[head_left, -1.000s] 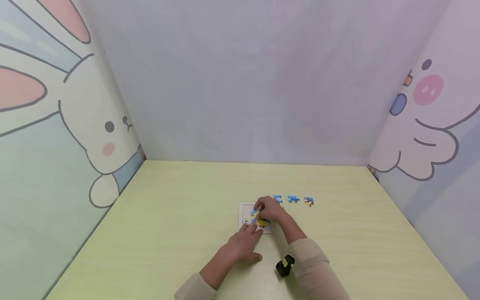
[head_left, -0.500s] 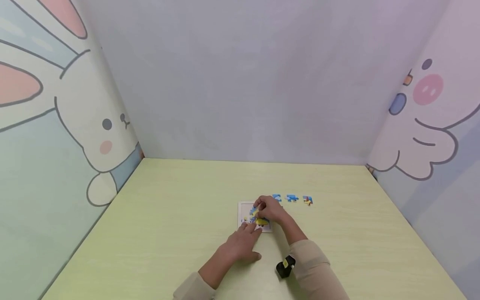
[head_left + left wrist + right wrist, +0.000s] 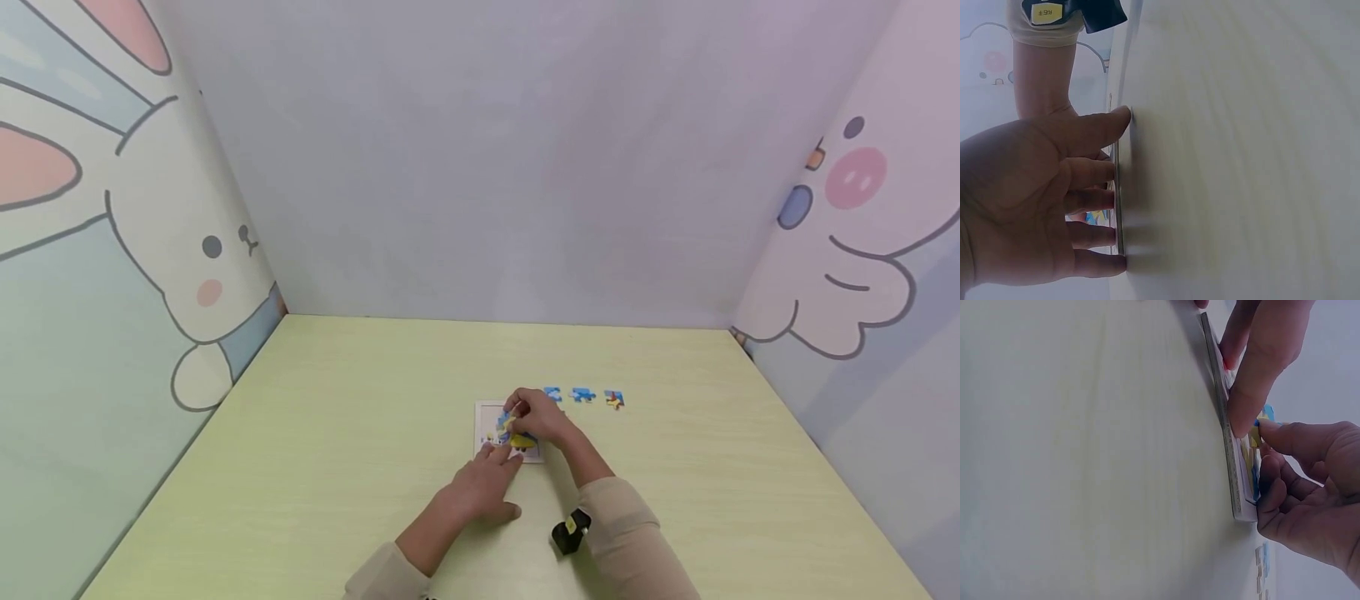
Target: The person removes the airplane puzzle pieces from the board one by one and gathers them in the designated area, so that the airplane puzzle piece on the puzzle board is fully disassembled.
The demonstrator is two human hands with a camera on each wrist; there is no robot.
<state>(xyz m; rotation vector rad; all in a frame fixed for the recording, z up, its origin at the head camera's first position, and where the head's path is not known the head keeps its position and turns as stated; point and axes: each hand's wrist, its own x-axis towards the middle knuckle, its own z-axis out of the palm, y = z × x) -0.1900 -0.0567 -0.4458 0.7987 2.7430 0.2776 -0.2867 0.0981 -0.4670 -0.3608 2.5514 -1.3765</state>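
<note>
A small white-framed puzzle board (image 3: 487, 409) lies on the table, partly filled with blue and yellow pieces. My left hand (image 3: 478, 490) rests its straight fingertips along the board's near edge, thumb spread out to the right. Over the board's right part, my right hand (image 3: 538, 417) pinches a blue and yellow puzzle piece (image 3: 1268, 413) between thumb and fingers. The piece stands tilted up from the board in the right wrist view. Curled fingers of the right hand touch the board's right side and hide part of the picture.
Behind the right hand, a row of loose puzzle pieces (image 3: 582, 395) lies on the table (image 3: 360, 433), one (image 3: 614, 399) with red and yellow on it. A black device (image 3: 572, 532) with a yellow label sits at the right sleeve. Cartoon-printed walls (image 3: 510, 167) enclose the table.
Both hands stay nearly where they were, the right one still pinching the puzzle piece. The head view has shifted very slightly.
</note>
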